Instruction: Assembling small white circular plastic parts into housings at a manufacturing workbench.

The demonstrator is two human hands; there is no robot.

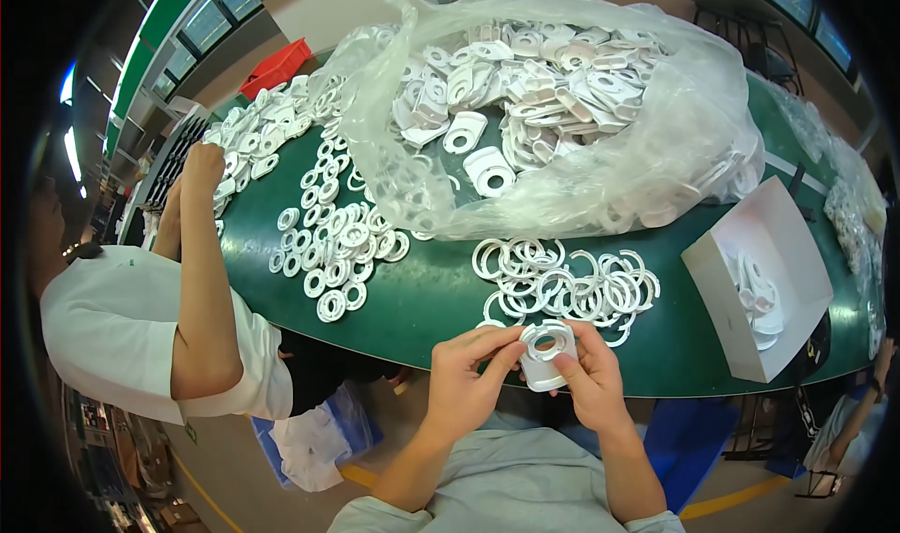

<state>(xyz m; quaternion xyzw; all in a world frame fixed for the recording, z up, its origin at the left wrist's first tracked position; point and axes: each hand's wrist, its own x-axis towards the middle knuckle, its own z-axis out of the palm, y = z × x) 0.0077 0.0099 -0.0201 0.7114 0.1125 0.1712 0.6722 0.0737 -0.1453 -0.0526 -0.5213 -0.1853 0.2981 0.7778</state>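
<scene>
white plastic part (547,353), green table (431,294), red crate (277,67), clear bag (675,130)

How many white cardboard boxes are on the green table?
1: the white box lies open at the table's right end, right of the ring pile, with white parts inside. Others may be hidden behind the plastic bag.

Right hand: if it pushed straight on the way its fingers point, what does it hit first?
Probably the pile of thin white rings lying just beyond the white plastic part that the right hand holds; depth is unclear.
</scene>
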